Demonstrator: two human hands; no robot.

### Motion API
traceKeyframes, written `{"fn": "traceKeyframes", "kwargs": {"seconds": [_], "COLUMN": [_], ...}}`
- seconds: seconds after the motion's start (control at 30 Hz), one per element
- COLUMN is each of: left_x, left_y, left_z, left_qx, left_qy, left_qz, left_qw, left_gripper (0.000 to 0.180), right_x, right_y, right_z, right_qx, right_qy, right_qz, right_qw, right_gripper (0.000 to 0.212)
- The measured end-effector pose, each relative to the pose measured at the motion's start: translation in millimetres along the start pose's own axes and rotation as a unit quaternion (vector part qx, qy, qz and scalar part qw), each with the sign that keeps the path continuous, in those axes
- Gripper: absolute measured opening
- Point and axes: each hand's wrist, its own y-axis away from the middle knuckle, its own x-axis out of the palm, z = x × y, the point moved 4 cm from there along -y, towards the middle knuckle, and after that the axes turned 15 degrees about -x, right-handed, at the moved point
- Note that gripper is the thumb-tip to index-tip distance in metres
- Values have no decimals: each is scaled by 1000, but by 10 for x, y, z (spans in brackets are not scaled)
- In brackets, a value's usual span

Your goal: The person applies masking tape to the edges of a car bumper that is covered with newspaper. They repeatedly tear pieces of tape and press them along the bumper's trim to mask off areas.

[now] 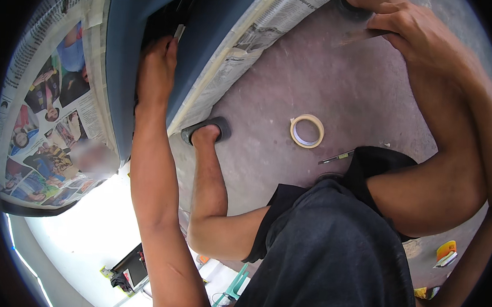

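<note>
The left hand (157, 67) presses its fingers flat on the blue car panel (207, 36) beside the taped newspaper (245, 44), while the right hand (410, 29), farther off, pinches a brown strip (361, 36).

We see open concrete floor (337, 86) between our two hands, broken only by the tape roll (307, 131) and a thin tool (336, 156) near our knee. To the left, the blue panel (218, 26) and its newspaper masking (45, 106) block passage; our sandalled foot (206, 131) stands just beside its edge.
</note>
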Motion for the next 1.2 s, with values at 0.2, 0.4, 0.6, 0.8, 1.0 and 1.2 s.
{"fn": "traceKeyframes", "kwargs": {"seconds": [0.2,0.4,0.6,0.8,1.0,1.2], "left_x": [46,41,94,63,41,53], "left_y": [67,48,83,37,23,-19], "left_z": [-30,-134,-33,-131,-188,-201], "left_qx": [19,19,56,41,40,48], "left_qy": [-15,-44,-3,-18,-18,15], "left_qz": [-28,-4,-44,-33,-20,-40], "left_qw": [999,999,997,998,999,998], "left_gripper": [22,21,17,18,17,16], "right_x": [182,190,235,229,272,229], "right_y": [-67,-10,17,47,19,47], "right_z": [-74,-138,-144,-140,-165,-180], "right_qx": [-38,-41,-50,-55,-66,-63], "right_qy": [-8,-3,-3,-2,-12,-5], "right_qz": [2,-2,-3,0,7,13], "right_qw": [999,999,999,998,998,998], "right_gripper": [31,31,32,33,34,35]}}
